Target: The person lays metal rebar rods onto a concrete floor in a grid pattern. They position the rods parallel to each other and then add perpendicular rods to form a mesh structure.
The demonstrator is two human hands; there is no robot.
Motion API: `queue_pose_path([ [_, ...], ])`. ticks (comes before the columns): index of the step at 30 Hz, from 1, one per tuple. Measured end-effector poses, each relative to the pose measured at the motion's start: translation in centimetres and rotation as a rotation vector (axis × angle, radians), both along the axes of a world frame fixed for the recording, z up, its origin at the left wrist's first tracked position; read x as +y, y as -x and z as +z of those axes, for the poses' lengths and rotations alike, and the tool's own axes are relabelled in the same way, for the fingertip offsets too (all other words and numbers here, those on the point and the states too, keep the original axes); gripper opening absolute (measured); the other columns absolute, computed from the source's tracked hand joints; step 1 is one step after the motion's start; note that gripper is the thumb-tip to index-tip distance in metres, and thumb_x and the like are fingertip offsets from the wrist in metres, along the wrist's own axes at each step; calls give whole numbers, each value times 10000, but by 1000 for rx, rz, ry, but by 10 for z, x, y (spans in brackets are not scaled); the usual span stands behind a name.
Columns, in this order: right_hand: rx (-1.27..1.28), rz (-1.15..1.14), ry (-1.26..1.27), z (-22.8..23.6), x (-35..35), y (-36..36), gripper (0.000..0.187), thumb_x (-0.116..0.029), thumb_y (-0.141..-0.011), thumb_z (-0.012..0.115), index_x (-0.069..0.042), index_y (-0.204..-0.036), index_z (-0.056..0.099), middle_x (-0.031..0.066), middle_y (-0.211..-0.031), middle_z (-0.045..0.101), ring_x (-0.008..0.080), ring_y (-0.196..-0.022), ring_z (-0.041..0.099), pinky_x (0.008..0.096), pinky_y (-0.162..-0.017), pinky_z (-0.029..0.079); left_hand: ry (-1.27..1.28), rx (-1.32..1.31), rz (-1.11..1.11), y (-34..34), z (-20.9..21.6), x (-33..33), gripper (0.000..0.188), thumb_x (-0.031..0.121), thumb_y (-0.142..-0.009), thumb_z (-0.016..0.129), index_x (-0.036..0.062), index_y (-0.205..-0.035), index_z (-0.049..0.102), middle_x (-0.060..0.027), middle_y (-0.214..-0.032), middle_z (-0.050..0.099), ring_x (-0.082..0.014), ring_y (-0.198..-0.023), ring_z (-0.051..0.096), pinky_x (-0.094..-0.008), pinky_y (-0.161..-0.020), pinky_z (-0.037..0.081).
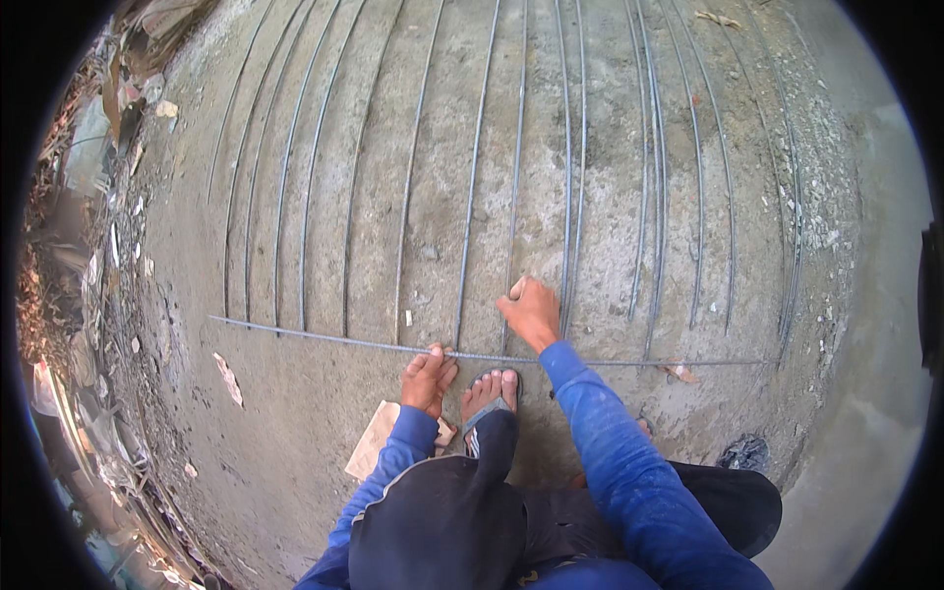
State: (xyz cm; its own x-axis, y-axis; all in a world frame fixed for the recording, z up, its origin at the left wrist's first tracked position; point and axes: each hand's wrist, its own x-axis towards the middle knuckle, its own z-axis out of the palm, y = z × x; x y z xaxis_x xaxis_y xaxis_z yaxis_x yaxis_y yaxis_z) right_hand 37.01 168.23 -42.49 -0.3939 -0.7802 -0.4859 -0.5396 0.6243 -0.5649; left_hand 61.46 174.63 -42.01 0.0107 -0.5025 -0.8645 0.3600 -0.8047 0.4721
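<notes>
A thin ribbed steel bar [324, 337] lies crosswise on the ground in front of me, over or against the near ends of several long bars. My left hand [427, 380] is closed at this cross bar, its thumb and fingertips pinching it close to the near end of a long steel bar [475, 187]. Just beyond the cross bar, my right hand [532, 313] is curled closed over another long steel bar [517, 167]. Its fingers hide whether they grip that bar or some small thing. My sandalled foot [489, 393] rests between my hands, just short of the cross bar.
More long bars [295, 147] spread away from me to left and right over rough concrete ground [275, 423]. A flat tan piece [374, 440] lies beside my left wrist. Debris [98, 265] lines the left edge; a crumpled dark bag [744, 452] lies at right.
</notes>
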Motion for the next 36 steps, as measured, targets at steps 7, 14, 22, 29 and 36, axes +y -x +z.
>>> queue_pose_path([
  [7, -70, -35, -31, -12, 10, 20, 322, -327, -757, 756, -29, -835, 663, 211, -869, 725, 419, -850, 701, 479, -799, 544, 3, 37, -41, 6, -6, -2, 246, 226, -993, 692, 41, -1132, 612, -91, -1129, 664, -256, -1107, 656, -428, -965, 542],
  [14, -8, -139, 130, 10, 12, 12, 354, -356, -870, 639, -2, -877, 628, 253, -871, 703, 473, -844, 668, 547, -753, 503, 23, 9, -21, 1, -3, -3, 263, 207, -991, 695, -1, -1131, 614, -116, -1096, 686, -281, -1057, 694, -419, -904, 581],
  [22, 28, -440, 328, -8, 9, -14, 428, -383, -1002, 532, 8, -899, 673, 295, -842, 669, 509, -808, 641, 567, -727, 482, 26, -2, 1, 3, 3, -3, 250, 201, -993, 690, 13, -1135, 605, -101, -1090, 681, -277, -1048, 694, -415, -903, 576],
  [29, 44, -236, 262, 5, 0, -5, 426, -380, -989, 572, 4, -832, 669, 285, -778, 661, 503, -732, 633, 563, -661, 477, 23, 17, -51, 0, -4, -5, 273, 213, -1002, 670, 46, -1204, 598, -99, -1205, 660, -250, -1106, 655, -404, -954, 539],
  [36, 143, -147, 5, 50, -17, 92, 498, -493, -927, 647, -17, -828, 751, 210, -742, 707, 371, -731, 710, 466, -704, 543, 14, -4, -85, 7, 5, -8, 358, 245, -1008, 669, 16, -1271, 586, -115, -1241, 661, -246, -1140, 654, -393, -988, 541],
])
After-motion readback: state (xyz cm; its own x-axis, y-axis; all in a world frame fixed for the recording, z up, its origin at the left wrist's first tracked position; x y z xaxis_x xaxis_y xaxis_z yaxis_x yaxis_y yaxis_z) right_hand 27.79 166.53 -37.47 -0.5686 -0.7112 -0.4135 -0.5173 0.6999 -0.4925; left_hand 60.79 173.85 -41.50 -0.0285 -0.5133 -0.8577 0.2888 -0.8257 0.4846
